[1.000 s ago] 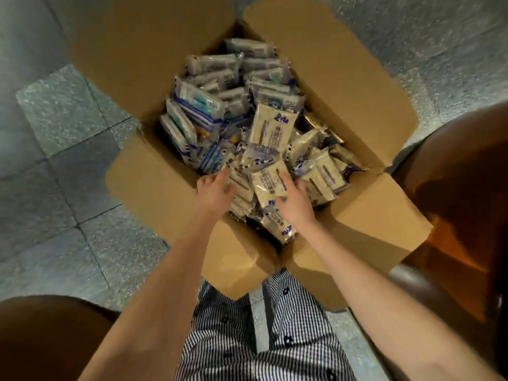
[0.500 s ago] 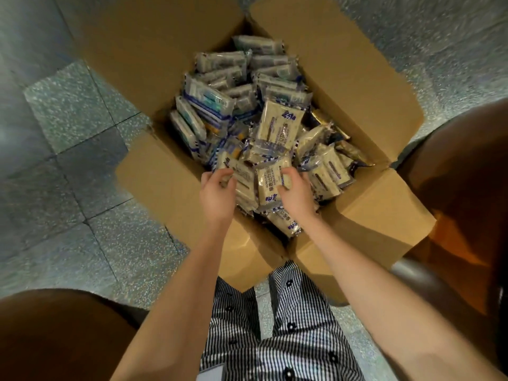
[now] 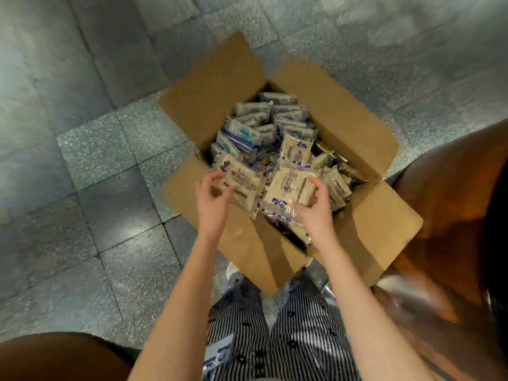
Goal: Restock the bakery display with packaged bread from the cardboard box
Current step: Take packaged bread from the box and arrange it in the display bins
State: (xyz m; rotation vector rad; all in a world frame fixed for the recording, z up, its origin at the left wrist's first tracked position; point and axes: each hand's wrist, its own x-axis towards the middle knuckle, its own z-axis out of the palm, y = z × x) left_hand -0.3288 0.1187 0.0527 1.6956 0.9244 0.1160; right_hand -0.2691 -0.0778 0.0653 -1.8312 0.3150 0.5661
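The cardboard box [image 3: 357,149] stands open on the tiled floor [image 3: 110,149], all four brown flaps splayed outward. It is heaped with small packets [image 3: 264,125] in clear wrappers. Grey-blue ones are stacked on edge toward the far side, and pale beige ones with purple print lie loose and tilted toward the near side. Just above the near part of the heap, the left hand [image 3: 211,199] holds a beige packet [image 3: 242,185] by its end. The right hand [image 3: 313,207] grips a second beige packet [image 3: 288,188] just beside it, both lying roughly flat.
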